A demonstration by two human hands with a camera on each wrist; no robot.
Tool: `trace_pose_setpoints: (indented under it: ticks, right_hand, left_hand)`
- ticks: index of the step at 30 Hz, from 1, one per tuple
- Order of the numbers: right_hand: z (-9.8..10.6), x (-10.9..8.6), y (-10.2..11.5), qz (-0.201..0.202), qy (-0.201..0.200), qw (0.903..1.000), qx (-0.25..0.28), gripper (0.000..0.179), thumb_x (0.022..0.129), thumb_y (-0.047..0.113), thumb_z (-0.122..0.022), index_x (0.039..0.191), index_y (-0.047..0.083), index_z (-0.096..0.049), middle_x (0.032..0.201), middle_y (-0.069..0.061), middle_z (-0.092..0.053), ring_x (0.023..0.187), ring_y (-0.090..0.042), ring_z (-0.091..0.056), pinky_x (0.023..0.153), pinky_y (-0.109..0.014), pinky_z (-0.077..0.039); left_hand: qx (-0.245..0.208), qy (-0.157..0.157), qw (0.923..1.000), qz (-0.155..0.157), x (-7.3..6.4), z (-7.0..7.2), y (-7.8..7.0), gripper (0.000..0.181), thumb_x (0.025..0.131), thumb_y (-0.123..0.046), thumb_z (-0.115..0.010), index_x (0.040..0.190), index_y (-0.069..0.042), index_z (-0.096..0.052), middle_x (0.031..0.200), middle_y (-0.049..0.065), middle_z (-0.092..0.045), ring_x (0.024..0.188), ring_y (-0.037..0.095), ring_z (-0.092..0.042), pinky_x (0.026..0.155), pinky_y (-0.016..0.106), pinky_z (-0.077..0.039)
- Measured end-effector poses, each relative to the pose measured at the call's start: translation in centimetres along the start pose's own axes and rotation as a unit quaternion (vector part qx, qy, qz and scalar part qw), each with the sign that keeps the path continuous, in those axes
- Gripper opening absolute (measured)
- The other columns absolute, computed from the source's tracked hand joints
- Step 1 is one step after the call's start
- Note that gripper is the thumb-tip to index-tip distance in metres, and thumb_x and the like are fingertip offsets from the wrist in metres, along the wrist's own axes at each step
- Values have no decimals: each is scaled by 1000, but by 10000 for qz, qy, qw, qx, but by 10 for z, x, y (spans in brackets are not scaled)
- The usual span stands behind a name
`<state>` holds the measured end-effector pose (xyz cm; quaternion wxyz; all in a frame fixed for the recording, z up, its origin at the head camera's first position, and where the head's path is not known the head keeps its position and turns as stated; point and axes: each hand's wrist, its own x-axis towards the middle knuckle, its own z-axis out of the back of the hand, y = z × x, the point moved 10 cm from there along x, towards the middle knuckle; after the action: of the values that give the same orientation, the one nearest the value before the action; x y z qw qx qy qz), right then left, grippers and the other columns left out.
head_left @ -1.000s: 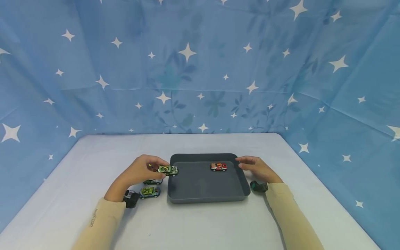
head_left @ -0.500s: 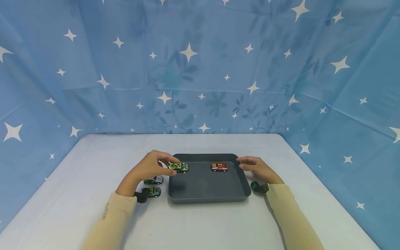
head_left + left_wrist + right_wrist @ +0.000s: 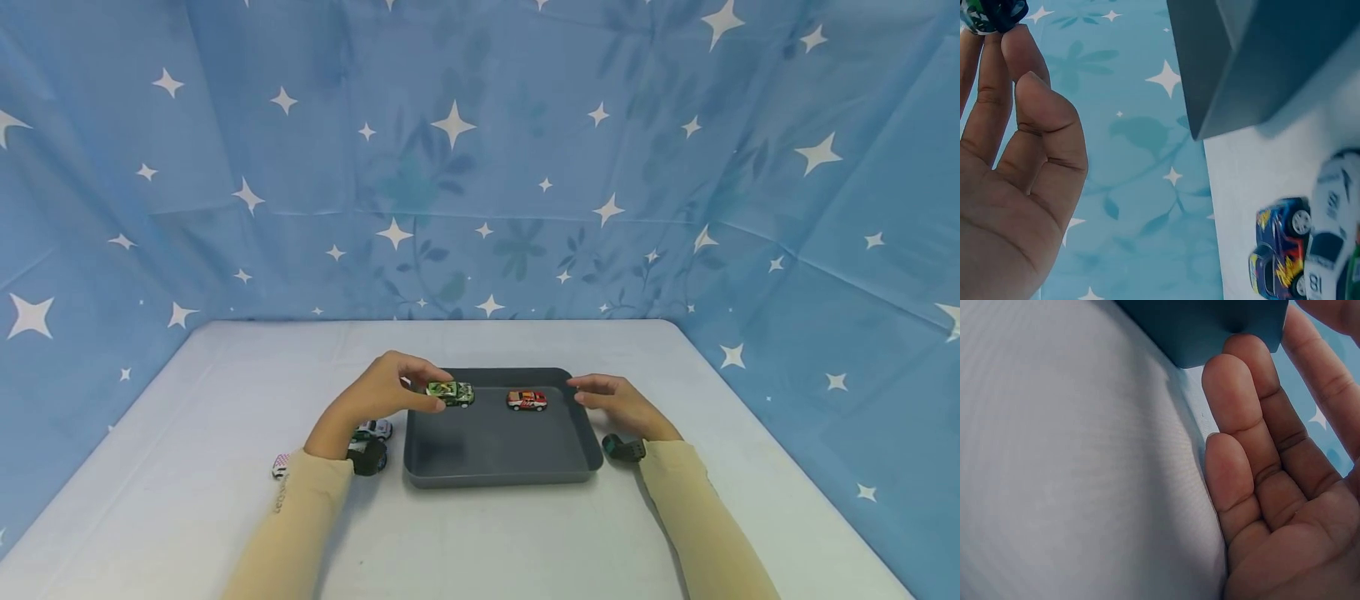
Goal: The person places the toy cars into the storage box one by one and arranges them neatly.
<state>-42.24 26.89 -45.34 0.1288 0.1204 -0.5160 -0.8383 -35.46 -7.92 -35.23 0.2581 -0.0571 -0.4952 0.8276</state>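
My left hand (image 3: 386, 387) pinches a green patterned toy car (image 3: 452, 393) between thumb and fingers, held over the left part of a grey tray (image 3: 495, 481). Only the lower edge of that car (image 3: 991, 15) shows at the top left of the left wrist view. Inside the tray, towards its back right, sits a red, white and orange toy car (image 3: 527, 401). My right hand (image 3: 618, 407) is at the tray's right side, thumb and index finger by the rim. Seen from the right wrist, its fingertips (image 3: 1250, 359) reach the tray's outer wall with the fingers loosely bent.
Left of the tray, more toy cars stand on the white table (image 3: 495, 542), partly behind my left wrist. They include a white one (image 3: 1332, 212), a dark blue one with yellow flames (image 3: 1282, 247) and a pink-checked one (image 3: 281, 466). A blue starry curtain (image 3: 480, 167) surrounds the table.
My left hand has carried the green toy car rightward and slightly back, from the tray's left edge to over its inside. The pink-checked car has come into view; the right hand stays put.
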Motion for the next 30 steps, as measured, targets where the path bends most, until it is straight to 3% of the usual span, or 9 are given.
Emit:
trace_pose_setpoints:
  ticks: [15, 30]
  right_hand:
    - [0, -1, 1, -27, -23, 10000, -82, 51, 107, 23, -70, 147, -6, -61, 159, -29, -51, 149, -50, -44, 122, -76, -23]
    - [-1, -2, 4, 45, 22, 9999, -94, 50, 106, 22, -70, 147, -6, -61, 159, -29, -51, 151, -50, -40, 123, -75, -23]
  left_hand:
    - [-219, 103, 9997, -32, 25, -20, -11, 38, 89, -9, -88, 126, -4, -80, 119, 6, -78, 99, 18, -67, 89, 39, -59]
    - [-227, -3, 9997, -60, 44, -47, -3, 37, 89, -10, -90, 124, -4, -81, 123, 8, -77, 100, 15, -66, 90, 38, -58]
